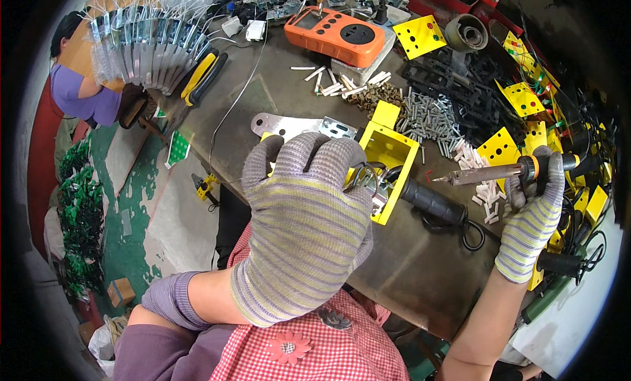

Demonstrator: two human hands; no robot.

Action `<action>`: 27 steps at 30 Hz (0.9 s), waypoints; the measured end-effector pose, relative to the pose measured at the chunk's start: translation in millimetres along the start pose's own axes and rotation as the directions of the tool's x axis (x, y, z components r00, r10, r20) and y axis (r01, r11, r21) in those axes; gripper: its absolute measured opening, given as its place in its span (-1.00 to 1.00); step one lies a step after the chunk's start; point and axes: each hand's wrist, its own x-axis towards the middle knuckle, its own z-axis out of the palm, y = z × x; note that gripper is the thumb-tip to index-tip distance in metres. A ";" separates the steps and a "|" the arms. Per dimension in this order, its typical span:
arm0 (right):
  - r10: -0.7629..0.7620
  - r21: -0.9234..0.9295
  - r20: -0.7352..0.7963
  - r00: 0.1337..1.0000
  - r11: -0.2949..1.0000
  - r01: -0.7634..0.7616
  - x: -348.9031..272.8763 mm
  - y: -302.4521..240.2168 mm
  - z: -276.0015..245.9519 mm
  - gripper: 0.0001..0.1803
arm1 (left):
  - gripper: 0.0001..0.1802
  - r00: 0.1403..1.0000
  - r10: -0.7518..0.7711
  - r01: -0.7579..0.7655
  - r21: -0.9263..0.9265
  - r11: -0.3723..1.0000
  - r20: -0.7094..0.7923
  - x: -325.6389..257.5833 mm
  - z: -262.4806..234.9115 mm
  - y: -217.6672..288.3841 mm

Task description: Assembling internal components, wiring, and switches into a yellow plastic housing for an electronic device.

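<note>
Heat could be posing a hazard at a workbench, where a tool resembling a soldering iron [483, 174] is pointing leftward from the right fingers; a dipping barrel, if hot, could be scorching the pale tubes [469, 156] lying left of those fingers. The yellow metal housing [399, 184], sitting just right of the left fingers, could be twisting askew if their pressure is proving uneven. The left hand [305, 216] is arching palm-down, its fingertips hiding, leaving their exact hold impossible to tell. The right hand [536, 210] is standing well apart, fingers curling around the tool's handle.
</note>
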 end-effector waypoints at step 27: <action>-0.040 -0.045 -0.192 0.981 0.998 0.032 2.2 5.3 12.4 -0.56 | -0.78 1.000 -0.001 0.001 0.012 1.000 0.025 3.0 1.9 -1.9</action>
